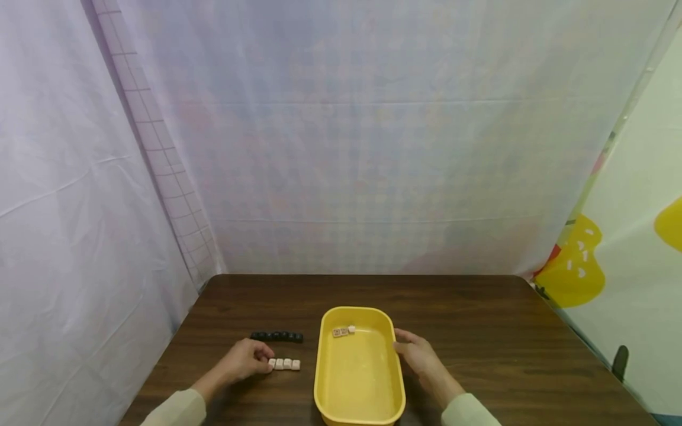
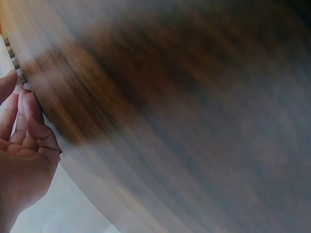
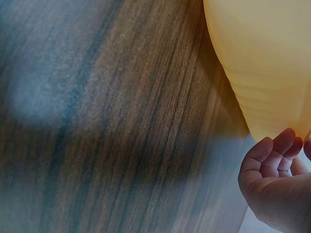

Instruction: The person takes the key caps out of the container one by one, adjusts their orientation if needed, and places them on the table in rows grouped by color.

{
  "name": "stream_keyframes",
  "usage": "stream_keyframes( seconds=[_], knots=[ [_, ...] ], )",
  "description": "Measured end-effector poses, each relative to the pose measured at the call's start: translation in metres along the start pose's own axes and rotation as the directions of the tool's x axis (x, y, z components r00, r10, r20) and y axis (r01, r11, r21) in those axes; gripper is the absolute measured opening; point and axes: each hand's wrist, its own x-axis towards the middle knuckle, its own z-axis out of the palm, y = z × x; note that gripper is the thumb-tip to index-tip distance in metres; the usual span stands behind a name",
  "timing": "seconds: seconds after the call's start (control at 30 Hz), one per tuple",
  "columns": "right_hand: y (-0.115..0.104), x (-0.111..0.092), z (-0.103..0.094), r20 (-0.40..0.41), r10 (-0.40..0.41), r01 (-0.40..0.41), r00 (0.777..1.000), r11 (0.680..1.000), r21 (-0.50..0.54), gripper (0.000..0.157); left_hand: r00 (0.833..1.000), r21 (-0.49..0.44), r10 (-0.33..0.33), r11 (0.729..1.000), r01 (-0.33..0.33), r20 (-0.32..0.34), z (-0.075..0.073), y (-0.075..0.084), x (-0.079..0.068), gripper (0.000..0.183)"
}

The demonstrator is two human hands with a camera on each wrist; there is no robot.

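Observation:
On the table's left, a row of white keycaps (image 1: 288, 364) lies nearest my left hand (image 1: 245, 359). Its thumb and curled fingertips pinch the keycap at the row's left end, partly hidden by them. The left wrist view shows the same hand (image 2: 26, 141) at the end of the row at the left edge. My right hand (image 1: 423, 362) grips the right rim of a yellow tub (image 1: 359, 419), thumb at the rim. In the right wrist view its bent fingers lie against the tub's outer wall (image 3: 267, 63). A few small marked pieces (image 1: 341, 332) lie inside the tub's far left corner.
Behind the white row runs a row of black keycaps (image 1: 277, 336), left of the tub. All stands on a dark wood-grain table (image 1: 479, 319). A pale curtain (image 1: 351, 177) hangs beyond its far edge, with white sheets (image 1: 69, 236) at the left side.

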Motion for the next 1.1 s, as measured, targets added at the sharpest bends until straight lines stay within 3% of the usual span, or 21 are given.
stream_keyframes(
  seconds=[0.27, 0.53, 0.67, 0.87, 1.1],
  knots=[
    [0.0, 0.0, 0.0, 0.008, 0.01, -0.01, 1.0, 1.0, 0.019, 0.046, 1.0, 0.021, 0.012, 1.0, -0.012, 0.003, -0.009, 0.003, 0.002, 0.021],
    [0.001, 0.001, 0.0, 0.005, 0.008, -0.008, 1.0, 1.0, 0.013, 0.045, 0.993, 0.085, 0.017, 0.996, -0.007, -0.119, -0.012, 0.028, 0.024, 0.023],
    [0.001, 0.001, 0.0, 0.005, 0.013, -0.013, 1.0, 1.0, 0.016, 0.045, 0.989, 0.074, 0.033, 0.997, -0.022, -0.147, -0.002, 0.049, 0.042, 0.025],
    [0.001, 0.0, -0.001, -0.003, 0.008, -0.008, 1.0, 1.0, 0.01, 0.046, 0.993, 0.006, 0.059, 0.998, -0.058, -0.105, 0.021, 0.085, 0.07, 0.027],
    [0.002, 0.0, 0.0, 0.002, 0.006, -0.007, 1.0, 1.0, 0.019, 0.046, 0.993, 0.035, 0.085, 0.996, -0.083, -0.079, 0.053, 0.115, 0.093, 0.03]
  ],
)
